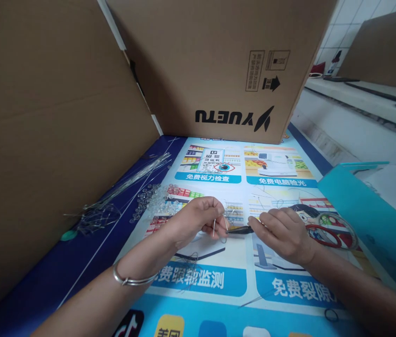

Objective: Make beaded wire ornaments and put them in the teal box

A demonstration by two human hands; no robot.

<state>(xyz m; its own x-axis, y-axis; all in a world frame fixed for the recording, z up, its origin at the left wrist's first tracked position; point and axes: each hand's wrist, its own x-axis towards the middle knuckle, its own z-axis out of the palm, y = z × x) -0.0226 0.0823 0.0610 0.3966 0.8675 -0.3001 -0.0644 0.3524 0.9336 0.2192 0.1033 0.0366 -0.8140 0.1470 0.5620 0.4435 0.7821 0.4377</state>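
Note:
My left hand point(209, 216) is closed in a pinch on a thin bent wire point(214, 227), whose ends point down from the fingers. My right hand point(286, 232) wraps around a pair of dark pliers point(240, 230). The pliers' narrow tip points left and meets the wire just beside my left fingertips. Clear beads point(159, 201) lie in a loose pile to the left of my left hand. Below it rests a small tangle of thin wire point(191, 267). Most of the pliers' handles are hidden inside my right hand.
Straight wires point(138, 175) and a wire tangle point(96, 219) lie along the left cardboard wall point(54, 117). A printed cardboard box point(219, 61) stands behind. On the right are a red ring-shaped roll point(327, 235) and a teal box point(366, 206).

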